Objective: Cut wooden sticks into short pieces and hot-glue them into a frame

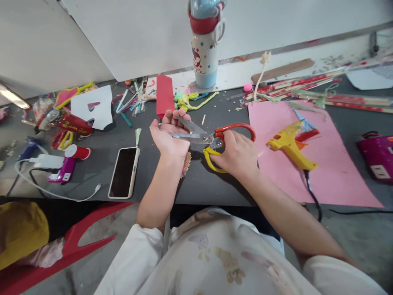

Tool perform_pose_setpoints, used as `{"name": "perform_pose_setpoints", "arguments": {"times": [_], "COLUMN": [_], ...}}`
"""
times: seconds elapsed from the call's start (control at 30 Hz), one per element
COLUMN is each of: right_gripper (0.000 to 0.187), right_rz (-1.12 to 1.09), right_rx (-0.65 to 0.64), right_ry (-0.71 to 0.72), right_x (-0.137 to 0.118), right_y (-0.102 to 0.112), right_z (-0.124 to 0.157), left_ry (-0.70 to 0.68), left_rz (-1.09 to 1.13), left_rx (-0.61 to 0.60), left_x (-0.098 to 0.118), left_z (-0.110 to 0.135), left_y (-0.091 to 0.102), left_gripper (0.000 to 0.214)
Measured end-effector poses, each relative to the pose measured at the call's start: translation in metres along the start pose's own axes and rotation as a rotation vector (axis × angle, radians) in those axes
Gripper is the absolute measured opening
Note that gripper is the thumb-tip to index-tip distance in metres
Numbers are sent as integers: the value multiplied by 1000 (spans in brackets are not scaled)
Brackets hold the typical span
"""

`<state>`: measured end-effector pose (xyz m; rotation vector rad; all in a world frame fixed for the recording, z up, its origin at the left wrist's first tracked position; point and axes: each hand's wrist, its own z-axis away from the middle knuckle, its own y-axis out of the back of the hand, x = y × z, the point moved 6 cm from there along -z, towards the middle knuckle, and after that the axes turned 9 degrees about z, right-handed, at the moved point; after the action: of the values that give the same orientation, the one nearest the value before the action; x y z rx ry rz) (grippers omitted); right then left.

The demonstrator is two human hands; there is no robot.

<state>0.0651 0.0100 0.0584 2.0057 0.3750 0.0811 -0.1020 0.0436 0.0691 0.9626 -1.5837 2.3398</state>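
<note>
My right hand (236,153) is closed on the red and yellow handles of a pair of scissors (208,137), whose blades stand apart and point left. My left hand (168,137) is palm up under the blades, fingers curled at their tips, and it seems to pinch something small that I cannot make out. A small ridged reddish piece (186,164) lies just below my left wrist. A folded red paper (165,95) stands just beyond my left fingers on the dark table (199,186).
A pink sheet (331,164) carries a yellow glue gun (291,147) to the right. A phone (123,172) lies left, beside a charger and cable (49,162). A spotted bottle (204,45) stands at the back. Red sticks (322,88), scraps and a second pair of scissors (62,140) lie around.
</note>
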Motion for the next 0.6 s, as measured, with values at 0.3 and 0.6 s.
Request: {"name": "perform_pose_setpoints", "arguments": {"times": [0.3, 0.6], "right_gripper": [32, 32], "right_rz": [-37, -2], "right_rx": [-42, 27], "right_ry": [-24, 18], "right_x": [1, 0], "right_y": [-2, 1], "right_z": [1, 1], "left_ry": [16, 53], "left_rz": [62, 121], "left_rx": [15, 25], "left_x": [-3, -9], "left_z": [-5, -1], "left_y": [5, 0], "left_gripper": [41, 34]}}
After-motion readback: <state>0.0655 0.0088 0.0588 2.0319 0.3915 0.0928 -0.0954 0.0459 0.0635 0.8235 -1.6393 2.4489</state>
